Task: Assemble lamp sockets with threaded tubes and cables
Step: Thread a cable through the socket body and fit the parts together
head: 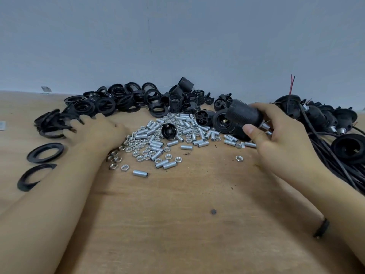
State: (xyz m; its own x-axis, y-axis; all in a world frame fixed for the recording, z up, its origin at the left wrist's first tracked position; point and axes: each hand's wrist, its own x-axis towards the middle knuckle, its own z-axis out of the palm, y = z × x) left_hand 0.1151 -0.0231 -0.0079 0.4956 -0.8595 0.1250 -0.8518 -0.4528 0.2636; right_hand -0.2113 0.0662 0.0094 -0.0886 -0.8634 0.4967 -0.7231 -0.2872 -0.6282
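My right hand (276, 133) grips a black lamp socket (244, 113) with a silver threaded tube (264, 126) sticking out of its end, held above the table at the right. My left hand (96, 129) reaches left with fingers spread onto a heap of black threaded rings (53, 123). Between my hands lies a pile of silver threaded tubes and hex nuts (158, 143), with a black socket cap (168, 131) on top of it. Assembled sockets with black cables (331, 123) lie at the far right.
More black rings (118, 99) and socket bodies (185, 95) are heaped along the grey wall. Two loose rings (45, 152) lie at the near left. Red and black wire ends (292, 84) stick up at the right. The wooden table (177, 224) stretches toward me.
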